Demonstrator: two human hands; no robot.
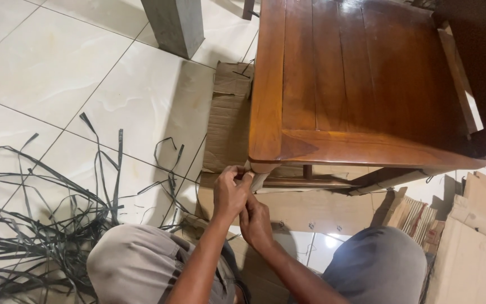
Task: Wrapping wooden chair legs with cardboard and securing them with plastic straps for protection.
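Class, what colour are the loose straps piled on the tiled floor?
Black, seen in the head view: the straps lie left of the hands.

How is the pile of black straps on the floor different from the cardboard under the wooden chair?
The black straps are thin, long and curly, lying in a tangled heap; the cardboard is wide, flat and brown. The straps lie out in the open on the white tiles, away from the chair; the cardboard is partly tucked beneath it. Neither hand touches them: the left hand and right hand are at the chair's corner leg. Both lie on the floor.

One wooden chair (355,84), two hands (243,205), many black straps (40,225).
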